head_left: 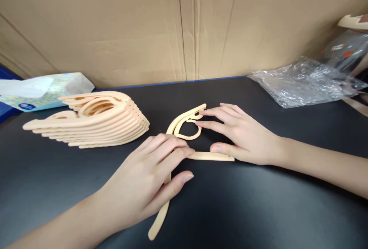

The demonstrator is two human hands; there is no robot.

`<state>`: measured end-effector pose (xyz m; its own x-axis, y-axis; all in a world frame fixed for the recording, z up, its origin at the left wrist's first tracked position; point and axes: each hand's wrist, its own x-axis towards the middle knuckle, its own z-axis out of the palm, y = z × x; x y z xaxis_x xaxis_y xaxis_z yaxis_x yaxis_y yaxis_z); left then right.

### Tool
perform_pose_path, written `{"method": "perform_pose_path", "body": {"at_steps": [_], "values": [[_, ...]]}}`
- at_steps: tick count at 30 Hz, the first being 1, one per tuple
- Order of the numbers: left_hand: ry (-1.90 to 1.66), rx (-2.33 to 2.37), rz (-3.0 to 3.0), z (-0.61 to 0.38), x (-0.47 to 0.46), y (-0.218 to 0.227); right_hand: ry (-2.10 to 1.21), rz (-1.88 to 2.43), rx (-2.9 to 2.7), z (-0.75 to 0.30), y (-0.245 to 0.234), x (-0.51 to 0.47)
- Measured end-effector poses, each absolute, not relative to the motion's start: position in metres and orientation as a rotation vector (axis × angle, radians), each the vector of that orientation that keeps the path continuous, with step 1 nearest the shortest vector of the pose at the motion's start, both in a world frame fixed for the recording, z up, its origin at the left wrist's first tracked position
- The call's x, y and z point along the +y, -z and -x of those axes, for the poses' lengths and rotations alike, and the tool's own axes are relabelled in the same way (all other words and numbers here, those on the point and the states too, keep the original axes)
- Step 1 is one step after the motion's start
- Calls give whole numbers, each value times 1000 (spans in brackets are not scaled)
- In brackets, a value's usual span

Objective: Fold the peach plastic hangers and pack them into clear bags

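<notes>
On the table [258, 203] before me, my left hand [149, 176] and right hand [244, 137] rest on a hanger [179, 126]. A stack of hangers [94, 126] sits to its left, a tissue box [43, 91] behind that. A plastic bag [301, 82] lies far right, cardboard [115, 30] behind everything.

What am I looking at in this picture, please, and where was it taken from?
This is one view from a camera worn on a person's head, looking down at their own bare hands; there is no machine. The left hand pinches the long strip of a peach hanger-shaped plastic piece between thumb and fingers. The right hand lies open, fingertips on its curved end. On the black table sit a stack of similar pieces, a tissue box and a clear plastic bag, with a cardboard wall behind.
</notes>
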<state>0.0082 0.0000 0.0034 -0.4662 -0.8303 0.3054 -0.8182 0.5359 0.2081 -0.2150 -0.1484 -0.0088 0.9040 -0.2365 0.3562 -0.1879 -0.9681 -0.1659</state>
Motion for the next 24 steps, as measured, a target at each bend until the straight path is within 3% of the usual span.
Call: {"method": "perform_pose_path", "body": {"at_steps": [24], "values": [[-50, -2266, -1564, -9, -1, 2, 550, 2860, 123, 217, 5, -149]]}}
